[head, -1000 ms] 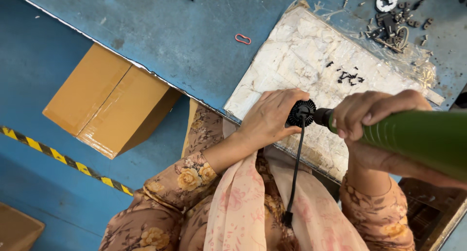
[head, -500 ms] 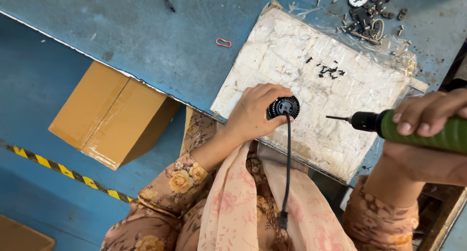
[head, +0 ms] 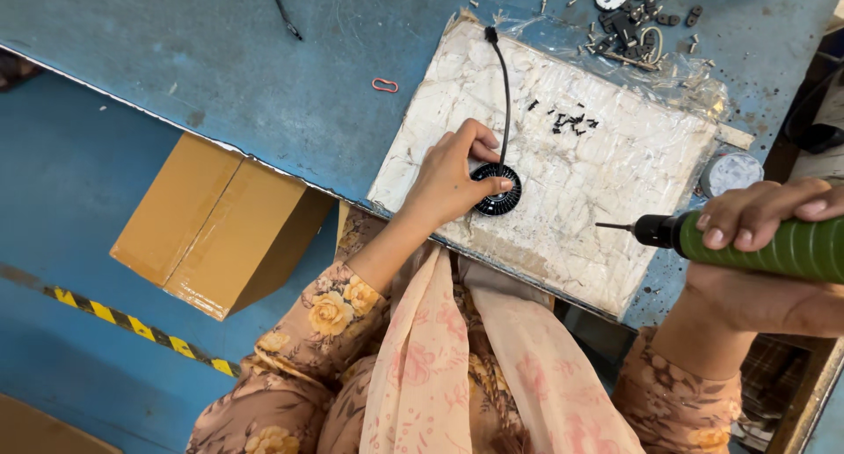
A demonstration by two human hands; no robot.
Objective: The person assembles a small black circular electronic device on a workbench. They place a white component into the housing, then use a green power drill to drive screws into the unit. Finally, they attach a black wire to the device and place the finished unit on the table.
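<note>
Round black ribbed disc part (head: 498, 190), flat on white wrapped board (head: 607, 181) near front edge, pinned under left hand (head: 453, 177) fingertips. Thin black cable (head: 505, 85) running from disc up across board to far edge. Green electric screwdriver (head: 774, 246), horizontal, bit pointing left, gripped in right hand (head: 765, 261), clear of disc.

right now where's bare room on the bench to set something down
Bare blue bench left of the white pad, around the red clip. Also the pad's middle, between the left hand and the screwdriver. Crowded at the parts pile.
</note>
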